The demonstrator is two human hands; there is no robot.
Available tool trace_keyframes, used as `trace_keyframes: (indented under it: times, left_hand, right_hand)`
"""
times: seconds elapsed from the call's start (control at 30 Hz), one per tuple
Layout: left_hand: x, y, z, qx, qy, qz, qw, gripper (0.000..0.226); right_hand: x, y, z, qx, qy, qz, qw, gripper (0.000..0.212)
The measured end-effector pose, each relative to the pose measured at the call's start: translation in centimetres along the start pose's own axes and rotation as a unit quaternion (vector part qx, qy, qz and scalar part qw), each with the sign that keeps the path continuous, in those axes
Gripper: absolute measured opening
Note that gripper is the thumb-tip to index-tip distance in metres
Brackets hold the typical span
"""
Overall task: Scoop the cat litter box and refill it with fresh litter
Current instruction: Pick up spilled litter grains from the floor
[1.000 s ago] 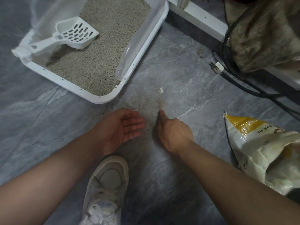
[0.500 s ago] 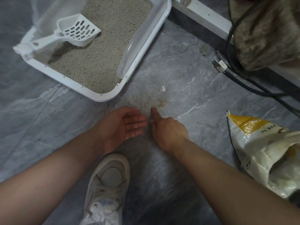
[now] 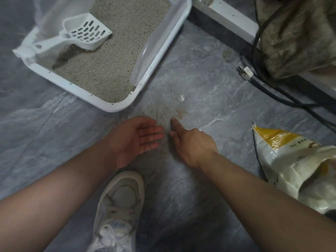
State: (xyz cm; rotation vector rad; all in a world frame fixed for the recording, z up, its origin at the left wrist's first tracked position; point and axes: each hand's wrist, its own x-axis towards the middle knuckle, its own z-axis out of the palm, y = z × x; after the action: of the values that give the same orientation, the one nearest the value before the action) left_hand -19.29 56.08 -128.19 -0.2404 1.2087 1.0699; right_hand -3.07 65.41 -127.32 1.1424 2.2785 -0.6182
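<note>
A white litter box (image 3: 116,106) full of beige litter sits on the grey floor at upper left. A white slotted scoop (image 3: 80,34) lies inside it, its handle resting on the left rim. Spilled litter grains (image 3: 180,111) dust the floor in front of the box. My left hand (image 3: 134,139) lies palm up, cupped and empty, near the floor beside the spill. My right hand (image 3: 190,142) rests edge-down on the floor with fingers stretched toward the grains. A yellow and white litter bag (image 3: 291,164) lies at the right.
A black cable (image 3: 269,84) with a white plug (image 3: 245,73) runs along the floor at upper right, beside a white baseboard (image 3: 227,17) and a worn brownish surface. A small white scrap (image 3: 181,97) lies near the spill. My white sneaker (image 3: 120,202) is below the hands.
My right hand has slid left across the floor toward my cupped left hand, then shifted slightly back toward the grains. The left hand has barely moved.
</note>
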Motion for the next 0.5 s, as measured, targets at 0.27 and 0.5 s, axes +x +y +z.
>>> trace_keyframes:
  times: [0.27, 0.5]
  left_hand:
    - [0.2, 0.2, 0.1, 0.006, 0.002, -0.002, 1.0, 0.023]
    - [0.2, 0.2, 0.4, 0.011, 0.002, -0.019, 1.0, 0.025]
  right_hand:
    - [0.7, 1.1, 0.7, -0.021, 0.058, -0.032, 0.998, 0.048]
    - [0.5, 3.3, 1.4, -0.101, 0.168, 0.001, 0.981, 0.037]
